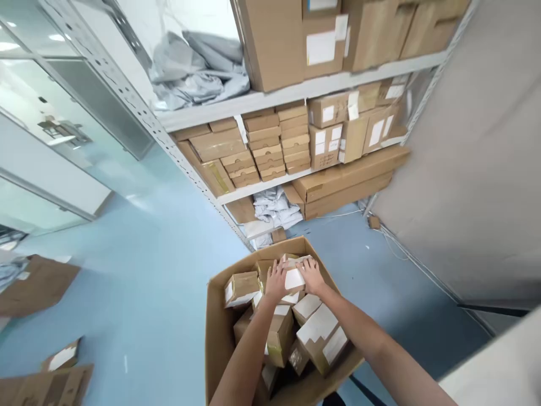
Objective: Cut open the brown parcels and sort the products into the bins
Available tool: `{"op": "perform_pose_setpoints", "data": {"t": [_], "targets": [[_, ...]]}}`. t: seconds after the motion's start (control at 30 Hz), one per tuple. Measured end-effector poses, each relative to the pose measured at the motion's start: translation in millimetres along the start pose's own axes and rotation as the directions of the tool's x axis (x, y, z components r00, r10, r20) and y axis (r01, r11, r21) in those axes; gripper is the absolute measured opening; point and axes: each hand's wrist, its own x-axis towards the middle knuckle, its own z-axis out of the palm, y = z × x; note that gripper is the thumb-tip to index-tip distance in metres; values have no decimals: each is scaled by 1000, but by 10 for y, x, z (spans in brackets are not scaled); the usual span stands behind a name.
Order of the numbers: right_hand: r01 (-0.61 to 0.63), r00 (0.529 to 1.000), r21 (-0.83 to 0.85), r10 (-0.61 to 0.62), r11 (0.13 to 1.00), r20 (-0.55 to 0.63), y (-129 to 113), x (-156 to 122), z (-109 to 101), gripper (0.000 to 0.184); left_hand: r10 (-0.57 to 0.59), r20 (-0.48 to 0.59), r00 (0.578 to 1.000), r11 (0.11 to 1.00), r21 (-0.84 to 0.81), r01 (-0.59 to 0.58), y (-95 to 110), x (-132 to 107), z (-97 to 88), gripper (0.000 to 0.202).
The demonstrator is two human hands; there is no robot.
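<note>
Both arms reach into a large open carton (216, 332) filled with several small cardboard boxes. Near its far wall, a small cardboard box (295, 278) with a white label sits between my hands. My left hand (276, 280) presses on its left side, and my right hand (311, 275) grips its right side with the fingers over the top edge. Beside my left hand lies a taped box (242, 288). Closer to me are a brown box (279, 335) and a larger box with white labels (323, 338). My forearms hide part of the contents.
A metal shelf rack (321, 85) full of cartons stands beyond the carton, with long boxes (346, 183) and grey plastic bags (276, 206) low down. Flattened cardboard (46, 386) lies on the blue floor (156, 293) at left. A grey wall (469, 152) bounds the right.
</note>
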Motion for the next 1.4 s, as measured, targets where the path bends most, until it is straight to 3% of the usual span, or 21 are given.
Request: {"op": "perform_pose_setpoints", "data": {"t": [0.13,0.27,0.37,0.5,0.63,0.73,0.97,1.13,1.2,1.23,1.3,1.4], "targets": [[-59,992,-12,57,998,-115,-150,-464,-596,116,85,-111,990,996,14,-84,260,-228,-474,121],[-170,952,-34,156,985,-262,-260,-1069,-1040,112,241,-259,935,969,4,-248,542,-456,-957,116],[-272,905,-17,250,962,-344,-263,-1652,-1182,111,399,-299,867,906,-19,-423,831,-574,-1162,114],[-406,845,8,379,914,-376,-171,-2589,-1184,115,565,-314,763,795,-40,-605,1463,-767,-1166,112],[-561,755,34,528,827,-390,-56,-3683,-1062,118,690,-292,662,681,-49,-731,2331,-1129,-1051,112],[-670,652,96,645,736,-399,-26,-4576,-920,118,796,-248,553,562,-39,-826,3065,-1478,-997,114],[-866,316,236,848,441,-426,-68,-6843,-550,117,964,-135,229,224,-51,-973,5077,-2537,-825,119],[-907,121,330,912,262,-393,-73,-8283,-183,117,997,-32,64,62,-58,-996,6408,-3426,-519,121],[-907,59,372,935,196,-349,-69,-8707,29,118,999,35,36,39,-68,-997,6806,-3760,-357,119],[-906,30,394,951,156,-308,-67,-8884,152,119,996,78,45,51,-74,-996,6965,-3916,-272,117],[-901,-20,431,985,57,-171,-68,-9176,417,122,978,181,101,118,-86,-989,7196,-4191,-103,112],[-880,-80,462,994,-107,77,-72,-9497,792,127,924,330,191,231,-83,-969,7338,-4460,118,100]]}}
